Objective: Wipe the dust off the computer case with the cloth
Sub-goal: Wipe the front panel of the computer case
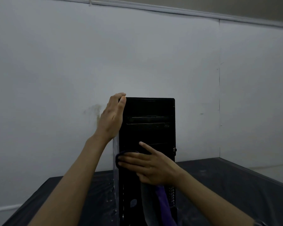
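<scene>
Wiping under way, mid front panel. Tall black rectangular computer case [148, 136] upright on the dark sheet-covered counter [227, 185], front face toward the camera, drive-bay lines across the upper part. Right hand [147, 165] flat and spread, palm pressing the purple soft cloth [162, 203] against the lower middle of the front panel; cloth bunched past the fingertips at the left edge, loose tail hanging down below the wrist. Left hand [112, 118] curled over the case's top left corner, holding it, seemingly to steady it. Too dark to judge which parts are already clean; upper front, top and sides probably left to do. Pale smears or dust on the counter around the base. Plain pale grey wall [55, 62] just behind, a stain to the left of the case, a panel seam on the right, dim light overall.
</scene>
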